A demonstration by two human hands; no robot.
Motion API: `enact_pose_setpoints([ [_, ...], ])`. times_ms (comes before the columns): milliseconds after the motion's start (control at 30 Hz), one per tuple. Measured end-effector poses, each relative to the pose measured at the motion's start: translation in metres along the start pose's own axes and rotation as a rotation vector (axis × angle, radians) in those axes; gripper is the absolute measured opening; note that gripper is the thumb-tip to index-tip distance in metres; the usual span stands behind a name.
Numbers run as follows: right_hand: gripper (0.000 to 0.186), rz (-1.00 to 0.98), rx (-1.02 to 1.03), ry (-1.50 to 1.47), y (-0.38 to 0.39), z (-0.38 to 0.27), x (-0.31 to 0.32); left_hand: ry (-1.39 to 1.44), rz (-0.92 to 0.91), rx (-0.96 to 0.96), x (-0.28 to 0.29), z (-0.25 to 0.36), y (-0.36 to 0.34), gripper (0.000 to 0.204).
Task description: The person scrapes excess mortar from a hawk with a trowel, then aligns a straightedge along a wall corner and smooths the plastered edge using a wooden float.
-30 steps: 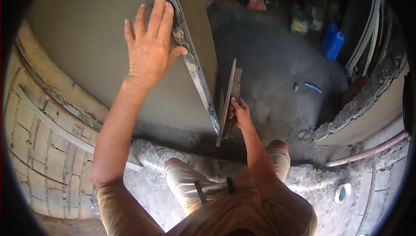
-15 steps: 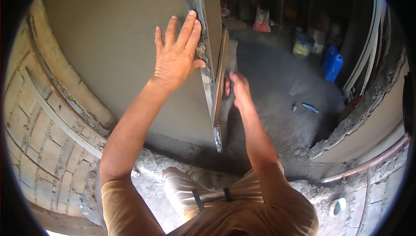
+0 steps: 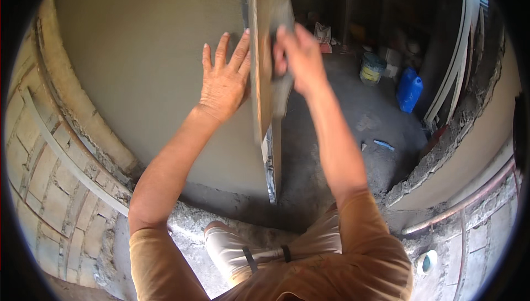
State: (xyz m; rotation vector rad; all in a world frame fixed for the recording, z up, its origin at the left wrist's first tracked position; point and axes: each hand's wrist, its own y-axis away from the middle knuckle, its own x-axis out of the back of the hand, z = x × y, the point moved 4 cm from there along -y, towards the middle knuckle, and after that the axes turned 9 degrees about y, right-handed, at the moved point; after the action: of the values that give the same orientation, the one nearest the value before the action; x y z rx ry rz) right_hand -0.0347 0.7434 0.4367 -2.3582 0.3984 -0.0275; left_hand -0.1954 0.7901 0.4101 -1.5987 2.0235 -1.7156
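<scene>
The long wooden float (image 3: 264, 74) stands on edge against the corner of the grey plastered wall (image 3: 143, 69), running from the top of the view down to about mid-height, with the wall's rough corner edge (image 3: 270, 163) showing below it. Your right hand (image 3: 298, 61) is on the float's right side, its fingers (image 3: 281, 44) curled over the board and gripping it near the upper part; the hand is blurred, so how it holds the far side cannot be told. Your left hand (image 3: 223, 83) lies flat on the plaster just left of the float, fingers (image 3: 222, 51) spread and straight, holding nothing, the thumb side touching or just beside the board's edge. Left of the plaster, bare brickwork (image 3: 38, 190) curves away, and rough mortar crumbs lie along the wall's foot. Your bent knee (image 3: 226, 243) in light trousers shows below. Further right on the dusty floor (image 3: 353, 152) stand a blue jerrycan (image 3: 409, 90) and a yellow-banded bucket (image 3: 371, 68), well apart from your hands, with a small blue tool (image 3: 383, 145) lying nearer.
</scene>
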Motion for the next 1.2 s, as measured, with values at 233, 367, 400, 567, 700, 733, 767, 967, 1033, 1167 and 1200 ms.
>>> enact_pose_setpoints([
  [233, 0.013, 0.081, -0.237, 0.084, 0.222, 0.141, 0.029, 0.105, -0.068, 0.046, 0.012, 0.013, -0.009, 0.096],
  [367, 0.011, 0.332, -0.208, -0.016, 0.226, 0.157, 0.075, 0.088, -0.051, 0.05, 0.013, 0.013, -0.007, 0.106],
  [400, 0.01, 0.313, -0.23, -0.008, 0.217, 0.155, 0.091, 0.072, -0.038, 0.042, 0.014, 0.015, -0.008, 0.106],
  [567, 0.014, 0.113, -0.372, -0.043, 0.211, 0.22, 0.131, -0.019, 0.08, -0.003, 0.033, -0.008, -0.031, 0.102],
  [700, 0.021, 0.124, -0.424, 0.058, 0.238, 0.303, 0.138, -0.243, -0.09, 0.021, 0.057, -0.001, -0.071, 0.108],
  [733, 0.021, 0.087, -0.412, 0.142, 0.241, 0.314, 0.138, -0.185, -0.114, 0.055, 0.057, 0.002, -0.072, 0.11],
  [767, 0.021, 0.051, -0.398, 0.226, 0.244, 0.324, 0.139, -0.185, -0.122, 0.05, 0.057, 0.004, -0.073, 0.11],
  [967, 0.026, 0.04, -0.097, 0.501, 0.22, 0.331, 0.113, -0.122, 0.153, -0.155, 0.045, -0.013, -0.069, 0.103],
  [1033, 0.026, 0.01, -0.097, 0.531, 0.211, 0.328, 0.104, -0.139, 0.147, -0.143, 0.04, -0.015, -0.07, 0.104],
  [1167, 0.027, -0.008, -0.039, 0.535, 0.182, 0.294, 0.089, -0.157, 0.09, -0.025, 0.041, -0.021, -0.069, 0.108],
  [1200, 0.028, 0.017, -0.054, 0.61, 0.175, 0.291, 0.095, -0.12, 0.082, -0.02, 0.039, -0.018, -0.072, 0.109],
])
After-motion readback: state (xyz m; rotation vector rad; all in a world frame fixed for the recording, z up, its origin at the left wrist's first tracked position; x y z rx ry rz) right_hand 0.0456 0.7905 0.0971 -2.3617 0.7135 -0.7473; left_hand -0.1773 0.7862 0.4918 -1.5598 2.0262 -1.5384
